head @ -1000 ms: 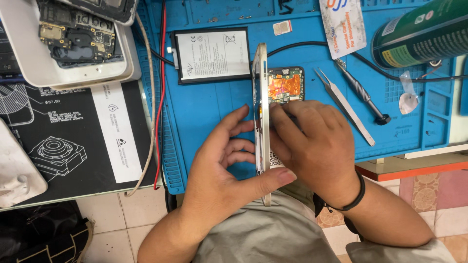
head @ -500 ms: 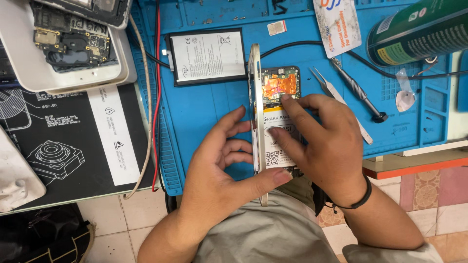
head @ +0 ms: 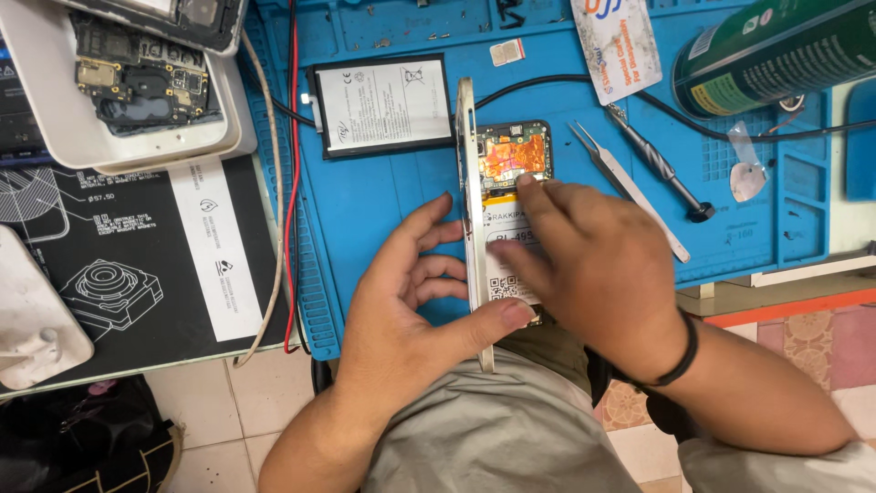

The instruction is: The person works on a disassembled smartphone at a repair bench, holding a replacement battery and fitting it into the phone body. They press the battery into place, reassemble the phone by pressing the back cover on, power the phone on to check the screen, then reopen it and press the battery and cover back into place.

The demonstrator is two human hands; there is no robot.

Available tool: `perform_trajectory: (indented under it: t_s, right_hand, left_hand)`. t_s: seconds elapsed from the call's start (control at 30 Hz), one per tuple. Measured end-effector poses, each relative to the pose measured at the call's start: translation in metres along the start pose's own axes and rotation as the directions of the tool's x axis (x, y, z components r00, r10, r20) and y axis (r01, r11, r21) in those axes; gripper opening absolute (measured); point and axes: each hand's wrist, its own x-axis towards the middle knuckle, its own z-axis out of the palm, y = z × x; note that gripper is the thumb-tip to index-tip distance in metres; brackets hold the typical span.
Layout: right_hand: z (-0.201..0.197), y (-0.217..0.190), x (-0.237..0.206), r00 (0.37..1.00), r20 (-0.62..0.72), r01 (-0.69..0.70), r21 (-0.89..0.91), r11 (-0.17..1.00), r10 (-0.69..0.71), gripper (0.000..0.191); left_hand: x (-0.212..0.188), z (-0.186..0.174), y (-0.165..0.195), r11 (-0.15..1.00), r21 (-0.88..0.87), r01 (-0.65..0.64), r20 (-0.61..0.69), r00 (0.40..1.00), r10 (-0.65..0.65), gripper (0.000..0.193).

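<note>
— Where's the opened phone [head: 497,192]?
— Centre of the frame, on edge over the blue mat [head: 383,210]. The left hand [head: 411,301] braces its thin frame, fingers spread, thumb pressed at the lower end; the right hand [head: 593,265] lies on its battery, fingertips flat, pinching nothing.
— How would it handle?
— Light, stiff, fragile I'd judge; hold the rim, not the board.
— Count?
— One phone, one loose battery [head: 383,105], one tweezers [head: 630,190], one screwdriver [head: 659,164].

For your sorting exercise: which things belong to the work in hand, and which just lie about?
In hand: left hand and right hand on opened phone with white frame.

Lying about: loose black-edged battery, steel tweezers, dark screwdriver, green can.
</note>
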Motion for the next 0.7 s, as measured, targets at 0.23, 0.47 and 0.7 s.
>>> perform_trajectory:
  t_s: [0.23,0.47,0.7]
  right_hand:
    - [-0.010,0.024,0.010,0.995,0.021,0.087,0.189,0.978,-0.093,0.026]
    - [-0.008,0.035,0.025,0.985,0.054,0.153,0.162,0.975,-0.164,0.021]
    - [-0.006,0.044,0.038,0.970,0.103,0.200,0.185,0.962,-0.221,0.020]
  left_hand:
    - [-0.002,-0.002,0.000,1.000,0.003,-0.004,0.005,1.000,0.004,0.103]
    - [0.005,-0.006,0.005,1.000,0.010,-0.020,0.036,0.999,0.020,0.106]
    - [0.014,-0.011,0.008,0.999,-0.035,-0.006,0.077,0.997,0.008,0.107]
